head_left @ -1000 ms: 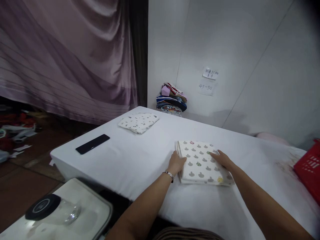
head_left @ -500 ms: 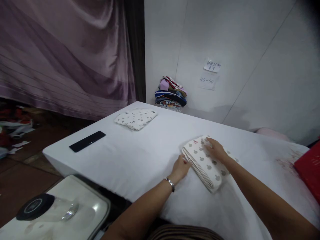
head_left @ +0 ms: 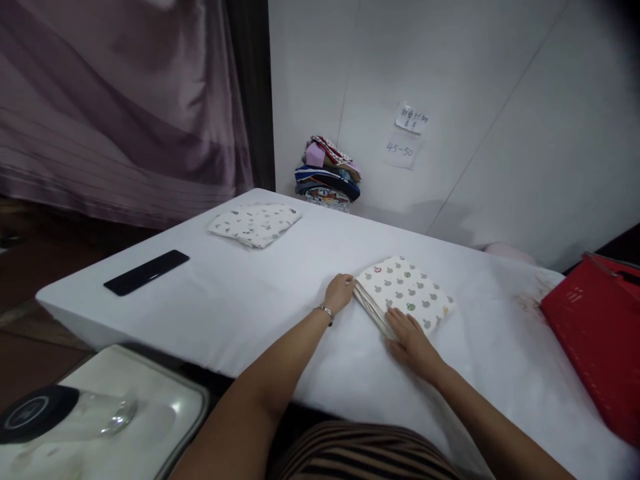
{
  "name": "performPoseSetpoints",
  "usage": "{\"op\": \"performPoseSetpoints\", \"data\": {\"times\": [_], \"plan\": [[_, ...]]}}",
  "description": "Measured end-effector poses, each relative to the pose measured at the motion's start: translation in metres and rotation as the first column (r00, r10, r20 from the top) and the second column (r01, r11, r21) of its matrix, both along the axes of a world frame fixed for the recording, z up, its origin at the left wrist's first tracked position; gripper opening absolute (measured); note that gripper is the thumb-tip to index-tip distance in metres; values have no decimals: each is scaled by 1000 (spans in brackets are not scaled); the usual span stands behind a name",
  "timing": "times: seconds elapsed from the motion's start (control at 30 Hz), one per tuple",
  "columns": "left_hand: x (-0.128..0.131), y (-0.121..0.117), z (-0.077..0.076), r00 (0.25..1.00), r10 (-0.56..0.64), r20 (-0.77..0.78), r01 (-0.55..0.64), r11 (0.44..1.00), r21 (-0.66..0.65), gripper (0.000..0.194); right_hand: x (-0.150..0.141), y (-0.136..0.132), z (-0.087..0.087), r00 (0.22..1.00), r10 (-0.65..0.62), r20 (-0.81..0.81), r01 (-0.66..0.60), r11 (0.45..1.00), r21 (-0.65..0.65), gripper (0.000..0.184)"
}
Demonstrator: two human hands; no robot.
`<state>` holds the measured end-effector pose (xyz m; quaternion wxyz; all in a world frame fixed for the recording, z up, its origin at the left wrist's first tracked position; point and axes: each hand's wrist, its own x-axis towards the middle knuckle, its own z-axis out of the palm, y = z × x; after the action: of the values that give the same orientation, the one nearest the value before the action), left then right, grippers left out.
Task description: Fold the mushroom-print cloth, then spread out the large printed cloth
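Note:
A folded white cloth (head_left: pixel 415 293) printed with grey mushroom-like shapes, a few of them red, green or yellow, lies turned at an angle on the white table. Its layered edge faces left and toward me. My left hand (head_left: pixel 341 291), with a bracelet on the wrist, holds the left corner of the cloth with its fingers curled. At the near corner my right hand (head_left: pixel 413 341) grips the layers, fingers on top and thumb against the side. The undersides of the fingers are hidden.
A second folded printed cloth (head_left: pixel 257 223) and a black phone-like slab (head_left: pixel 147 272) lie on the left of the white table (head_left: pixel 240 300). A red basket (head_left: pixel 595 333) stands at right. Behind the table is a clothes stack (head_left: pixel 327 177). A clear bottle (head_left: pixel 95 410) lies on the near-left surface.
The folded cloth has been turned on the table. My right hand has moved from its far right side to the near corner; my left hand has shifted to the left corner.

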<state>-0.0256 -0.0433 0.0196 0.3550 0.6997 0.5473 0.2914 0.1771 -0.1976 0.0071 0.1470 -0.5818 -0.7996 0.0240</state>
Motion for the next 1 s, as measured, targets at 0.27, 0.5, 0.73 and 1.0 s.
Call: {"op": "performPoseSetpoints", "data": {"times": [0.27, 0.5, 0.73, 1.0], "plan": [[1, 7, 4, 997, -41, -58, 45, 997, 60, 28, -7, -24, -5, 978, -110, -178, 149, 962, 227, 34], [8, 9, 1, 990, 35, -133, -33, 999, 17, 15, -13, -28, -6, 973, -129, -194, 168, 965, 200, 32], [6, 26, 2, 995, -1, -96, -12, 992, -127, 21, -17, -28, -11, 976, -118, -185, 161, 957, 239, 30], [23, 38, 12, 991, -56, -124, 37, 989, -145, 42, -9, -32, -6, 936, -127, -330, 203, 957, 206, 28]]}}
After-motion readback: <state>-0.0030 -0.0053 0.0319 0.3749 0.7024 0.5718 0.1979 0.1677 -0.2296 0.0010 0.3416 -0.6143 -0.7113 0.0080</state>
